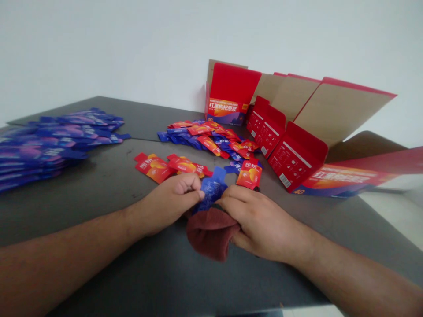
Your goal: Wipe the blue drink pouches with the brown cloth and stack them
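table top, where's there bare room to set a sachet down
Bare dark table top lies between the blue sachet pile and the loose red sachets, and again nearer the edge, below the left hand, right hand and maroon cloth. It's crowded at the centre, where the mixed sachet heap meets the red cartons.

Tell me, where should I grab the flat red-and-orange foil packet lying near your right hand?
Pinch the flat red-and-orange foil packet by its right edge, probably coming from the right, with your thumb on top. It lies nearly flat on the dark table, blue packets crowd its left side, and the right hand sits just below it, so the right side looks freest.
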`<state>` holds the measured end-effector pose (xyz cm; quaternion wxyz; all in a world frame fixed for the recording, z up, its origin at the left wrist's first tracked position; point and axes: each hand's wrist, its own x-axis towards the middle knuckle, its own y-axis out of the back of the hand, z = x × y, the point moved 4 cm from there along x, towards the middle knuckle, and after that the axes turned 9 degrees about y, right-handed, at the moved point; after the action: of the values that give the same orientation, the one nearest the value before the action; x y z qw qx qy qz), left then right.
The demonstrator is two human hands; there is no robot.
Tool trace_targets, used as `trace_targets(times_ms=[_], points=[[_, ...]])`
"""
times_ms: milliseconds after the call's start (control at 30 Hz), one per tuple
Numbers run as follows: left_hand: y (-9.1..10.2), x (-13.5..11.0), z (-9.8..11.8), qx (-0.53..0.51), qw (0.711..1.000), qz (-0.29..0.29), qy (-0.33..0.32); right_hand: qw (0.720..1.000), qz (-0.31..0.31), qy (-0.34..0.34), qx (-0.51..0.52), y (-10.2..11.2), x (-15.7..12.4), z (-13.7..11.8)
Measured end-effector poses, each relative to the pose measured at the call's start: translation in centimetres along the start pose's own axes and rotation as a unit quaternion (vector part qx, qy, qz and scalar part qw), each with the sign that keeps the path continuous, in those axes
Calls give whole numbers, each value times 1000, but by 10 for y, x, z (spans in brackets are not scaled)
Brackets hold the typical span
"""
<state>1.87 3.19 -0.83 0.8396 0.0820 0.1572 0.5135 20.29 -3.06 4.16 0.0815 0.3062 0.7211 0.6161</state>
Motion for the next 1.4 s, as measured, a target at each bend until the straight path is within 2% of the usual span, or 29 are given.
trace_targets(times_ms=[100, 200, 267, 400, 467, 533, 633, 700, 767, 900, 1000, 1067, 1233, 1300, 1400], points=[[-3, 0, -1, -26, 999, -20, 29, 992, 75, -87, -59, 9, -4, 17], [-7, 1, -3, -54, 997, -35, 43, 984, 109, -120, -76, 11, -5, 28], [-6, 2, -4, -56, 998, -24, 35, 990, 90, -97, -47, 7, -2, 25], [-2, 2, -4, -46, 999, -5, 10, 1000, 1, 14, 27, -3, 2, 2], [-1, 1, -2, -31, 999, -4, 11, 998, -26, 41, 36, -5, 2, -5], [-1, 0, 0, -21, 1000, 0, 7, 1000, -12, 14, 15, -2, 1, -1], [-3, 0, 0, -36, 999, -6, 20, 994, 59, -77, -42, 6, -3, 16], [-6, 1, -3, -58, 997, -17, 42, 988, 86, -114, -59, 9, -4, 24], [-6, 3, -6, -73, 996, -18, 42, 990, 79, -107, -50, 7, -3, 25], [-3, 4, -5, -60, 998, -3, 2, 1000, 10, -2, 10, -1, 2, 6], [-1, 3, -4, -46, 999, -8, 8, 998, -32, 45, 33, -4, 3, -5], [-1, 2, -2, -37, 999, -5, 7, 1000, -16, 21, 17, -2, 2, -2], [-5, 3, -6, -63, 997, -22, 38, 990, 74, -108, -59, 6, -4, 22], [-6, 4, -7, -67, 997, -20, 38, 991, 71, -106, -51, 5, -4, 23], [-3, 5, -7, -50, 999, -3, 10, 999, 24, -37, -6, 0, 0, 12]])
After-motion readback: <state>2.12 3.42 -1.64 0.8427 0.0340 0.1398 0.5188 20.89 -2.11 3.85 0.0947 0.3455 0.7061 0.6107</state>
